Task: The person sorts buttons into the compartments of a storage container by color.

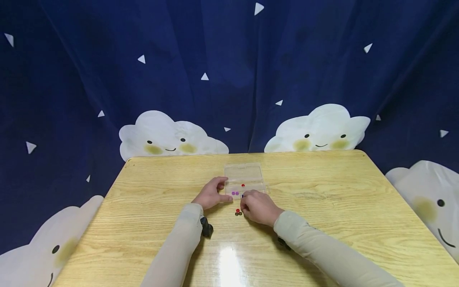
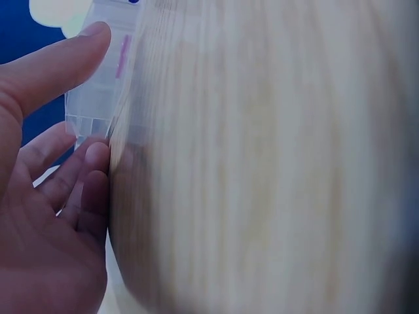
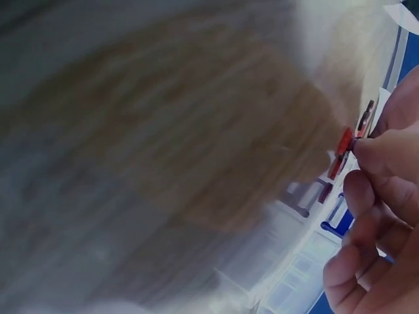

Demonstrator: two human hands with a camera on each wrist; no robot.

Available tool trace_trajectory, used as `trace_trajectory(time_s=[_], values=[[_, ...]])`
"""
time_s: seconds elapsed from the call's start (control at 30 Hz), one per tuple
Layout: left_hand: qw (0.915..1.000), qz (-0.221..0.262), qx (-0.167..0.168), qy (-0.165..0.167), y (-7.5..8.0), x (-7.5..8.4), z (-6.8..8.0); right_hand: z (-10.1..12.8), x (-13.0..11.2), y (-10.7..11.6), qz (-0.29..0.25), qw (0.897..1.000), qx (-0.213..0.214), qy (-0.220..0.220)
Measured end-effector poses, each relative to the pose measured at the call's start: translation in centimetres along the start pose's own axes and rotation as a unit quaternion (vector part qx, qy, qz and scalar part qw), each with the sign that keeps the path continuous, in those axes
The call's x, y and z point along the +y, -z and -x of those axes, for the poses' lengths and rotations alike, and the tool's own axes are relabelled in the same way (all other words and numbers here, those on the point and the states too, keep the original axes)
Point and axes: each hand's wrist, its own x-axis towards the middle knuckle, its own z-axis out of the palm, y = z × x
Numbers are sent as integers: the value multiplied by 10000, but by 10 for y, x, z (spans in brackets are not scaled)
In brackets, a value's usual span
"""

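Note:
A clear plastic box [image 1: 245, 173] lies on the table with its lid raised toward the back. Inside it are two purple buttons [image 1: 234, 193], a red button [image 1: 243, 185] and a blue one [image 3: 335, 228]. My left hand [image 1: 211, 194] rests at the box's left end, thumb by the front edge, fingers loosely bent along the side. In front of the box sits a small group of buttons, one red [image 1: 238, 210] and two brown [image 1: 238, 214]. Beside them, the thumb and forefinger of my right hand [image 1: 259, 207] pinch a small dark button, mostly hidden by the fingertips.
The wooden table [image 1: 161, 179] spreads out around the box. A dark blue curtain [image 1: 229, 48] with smiling white clouds hangs behind it and at both sides. Light glares off the table's front [image 1: 229, 263].

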Motion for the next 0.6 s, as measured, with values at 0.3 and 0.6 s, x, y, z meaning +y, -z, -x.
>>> trace_trajectory(time_s=[0.3, 0.6], values=[[10000, -66, 11, -33, -1, 1, 0, 2, 1, -2, 148, 9999, 57, 35], [10000, -66, 27, -57, -1, 2, 2, 6, 1, -2, 212, 9997, 74, 111]])
